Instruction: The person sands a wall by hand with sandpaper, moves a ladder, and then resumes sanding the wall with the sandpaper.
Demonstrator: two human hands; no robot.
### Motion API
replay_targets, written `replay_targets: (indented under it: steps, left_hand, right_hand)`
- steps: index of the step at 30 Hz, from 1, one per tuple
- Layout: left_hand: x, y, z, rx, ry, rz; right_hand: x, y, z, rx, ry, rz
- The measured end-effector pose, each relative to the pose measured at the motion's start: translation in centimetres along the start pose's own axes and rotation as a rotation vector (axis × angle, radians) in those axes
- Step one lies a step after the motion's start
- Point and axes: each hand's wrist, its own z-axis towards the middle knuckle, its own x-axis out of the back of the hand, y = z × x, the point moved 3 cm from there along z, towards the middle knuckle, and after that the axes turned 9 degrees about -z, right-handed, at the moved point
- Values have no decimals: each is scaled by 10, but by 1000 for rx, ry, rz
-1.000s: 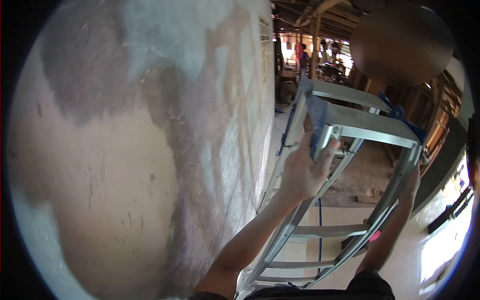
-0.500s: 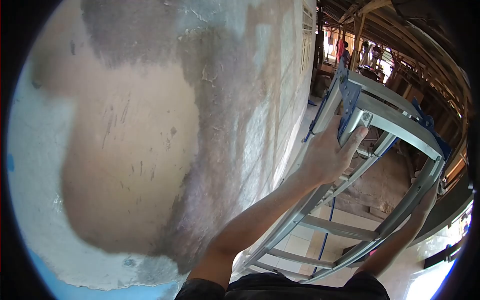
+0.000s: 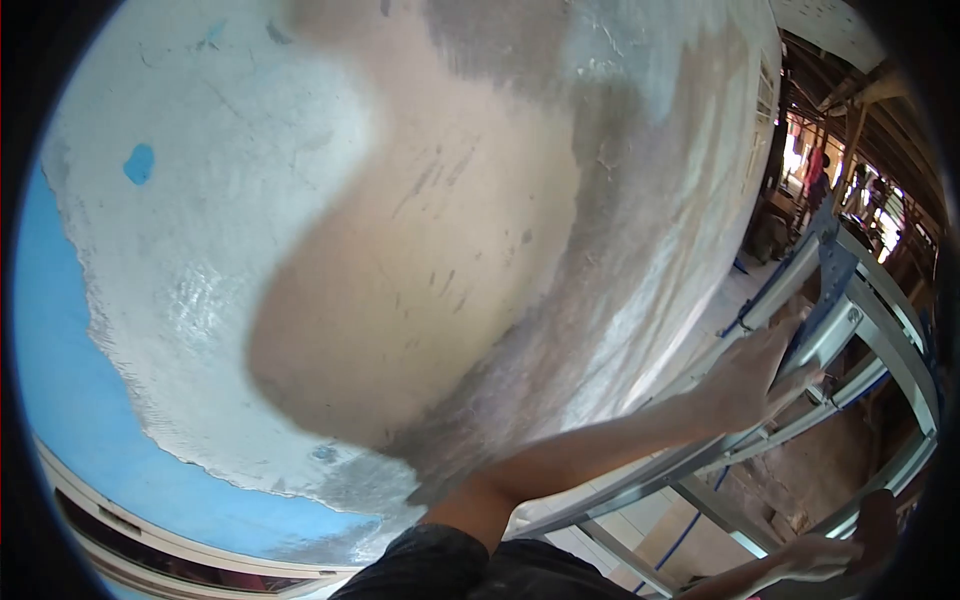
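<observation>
Stepladder (image 3: 895, 350) has its upper side rail pinched in the left hand's (image 3: 742, 385) grip, blue hinge bracket (image 3: 832, 278) just beyond; the right hand's (image 3: 815, 557) grip I cannot tell.

Looks to me like a building site or renovation job, part open-air; can't tell if it's a home. Big wall (image 3: 450, 270) in patchy beige, brown and grey, like bare or damp plaster, blue paint (image 3: 60, 330) with a ragged edge at far left. I've got rough timber framing (image 3: 895, 115) under the roof at right, daylight through gaps, metal ladder (image 3: 892, 345) by the wall, pale tiled floor (image 3: 648, 512) below.
</observation>
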Motion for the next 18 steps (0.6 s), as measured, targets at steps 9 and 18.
replay_targets:
  steps: [9, 18]
  left_hand:
    - [95, 21, -127, -45, 345, 471]
    - [165, 96, -246, -427, 763, 1040]
  right_hand:
    - [74, -181, -193, -120, -1010, 1630]
    - [147, -378, -152, 92, -845, 1893]
